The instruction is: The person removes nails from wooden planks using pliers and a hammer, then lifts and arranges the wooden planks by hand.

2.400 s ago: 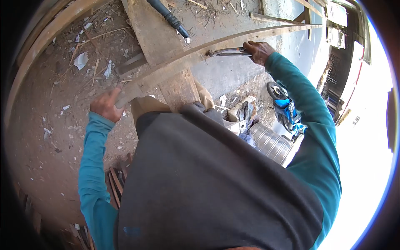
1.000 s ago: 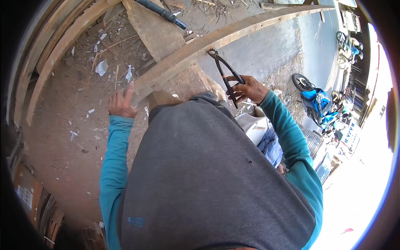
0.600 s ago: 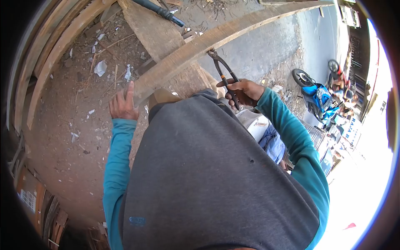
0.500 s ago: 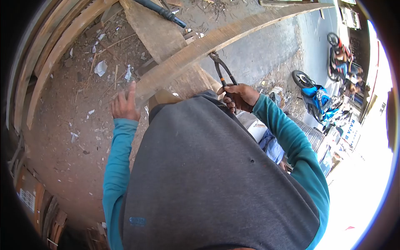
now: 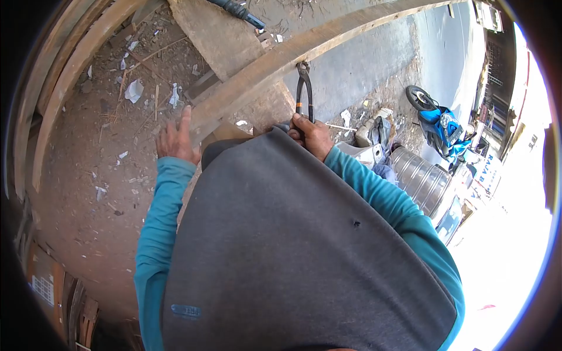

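We have the curved wooden board [image 5: 252, 88] lying across a wide plank [image 5: 216, 35], its left end near us and the rest sweeping away to the far right. Our right hand [image 5: 317, 139] is closed round the handles of the pincers [image 5: 303, 71], and their head meets the near edge of the board. Our left hand [image 5: 175, 140] has its fingers spread at the board's left end, the forefinger seemingly against it; that grip is open.

As for progress, the board is laid across its support and the pincers are set at its edge. We see nothing pulled free or cut off in their jaws, so the work at that spot looks unfinished. What the jaws bite on is too small for us to tell.

More curved timbers [image 5: 64, 88] stand to the left, a black tubular tool [image 5: 237, 9] lies on the far side, and a blue motorcycle [image 5: 448, 126] and a metal drum [image 5: 418, 178] are off to the right.
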`<action>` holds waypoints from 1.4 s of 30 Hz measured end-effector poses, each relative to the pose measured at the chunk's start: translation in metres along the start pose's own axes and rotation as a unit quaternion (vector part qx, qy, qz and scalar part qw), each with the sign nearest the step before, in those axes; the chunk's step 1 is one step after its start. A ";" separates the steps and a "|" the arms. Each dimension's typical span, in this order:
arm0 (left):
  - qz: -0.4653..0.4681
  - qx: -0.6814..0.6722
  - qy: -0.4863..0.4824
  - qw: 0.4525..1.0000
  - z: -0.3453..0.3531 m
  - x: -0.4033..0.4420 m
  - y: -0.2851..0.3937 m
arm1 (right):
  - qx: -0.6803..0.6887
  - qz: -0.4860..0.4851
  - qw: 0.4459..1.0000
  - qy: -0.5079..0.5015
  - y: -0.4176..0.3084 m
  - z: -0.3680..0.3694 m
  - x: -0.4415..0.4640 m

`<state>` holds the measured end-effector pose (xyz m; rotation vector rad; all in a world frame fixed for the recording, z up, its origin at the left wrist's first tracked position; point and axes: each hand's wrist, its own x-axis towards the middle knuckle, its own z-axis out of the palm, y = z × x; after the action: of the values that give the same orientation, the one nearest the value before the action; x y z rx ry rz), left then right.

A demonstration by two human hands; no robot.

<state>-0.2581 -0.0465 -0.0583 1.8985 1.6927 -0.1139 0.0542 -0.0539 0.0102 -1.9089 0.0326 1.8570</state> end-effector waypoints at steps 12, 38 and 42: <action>-0.004 -0.007 -0.010 1.000 0.004 0.004 -0.003 | 0.227 -0.081 0.965 0.100 0.044 0.094 0.041; 0.012 0.029 0.052 0.998 0.013 -0.002 0.000 | -0.147 0.036 0.957 -0.250 -0.102 -0.105 0.008; 0.021 0.024 0.063 0.998 0.014 -0.001 0.000 | -0.117 0.026 0.960 -0.252 -0.092 -0.109 0.005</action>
<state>-0.2543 -0.0541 -0.0694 2.0126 1.7453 -0.0185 0.1878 -0.0083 0.0306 -1.5240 -0.3178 2.4199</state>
